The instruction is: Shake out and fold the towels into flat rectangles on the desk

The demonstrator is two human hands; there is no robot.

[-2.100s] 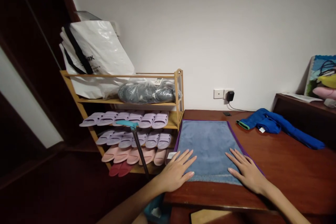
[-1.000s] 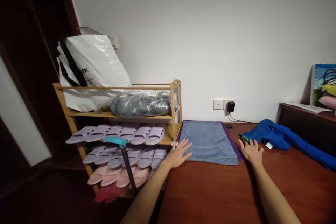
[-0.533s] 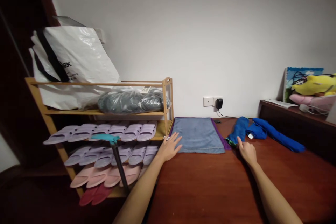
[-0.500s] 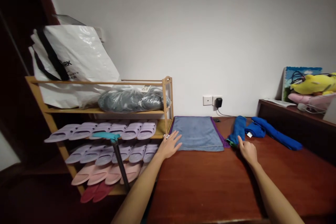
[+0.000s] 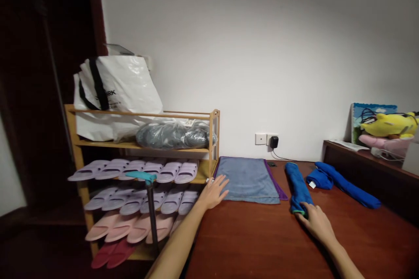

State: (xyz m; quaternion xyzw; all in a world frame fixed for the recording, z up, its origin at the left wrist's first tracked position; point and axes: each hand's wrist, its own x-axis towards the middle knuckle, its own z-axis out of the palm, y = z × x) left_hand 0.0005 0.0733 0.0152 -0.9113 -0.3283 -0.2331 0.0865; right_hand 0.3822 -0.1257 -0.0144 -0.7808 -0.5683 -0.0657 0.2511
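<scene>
On the counter, right of the flat cloth: I see the blue cloth lying lengthwise, far end toward the wall and slightly left.
Right hand: pinching the blue cloth's near, green-edged end.
Left hand: fingers spread at the flat cloth's near left corner, well apart from the blue cloth.
Fabrics: blue one long, narrow, soft-looking; flat one plush, purple-bordered.
</scene>
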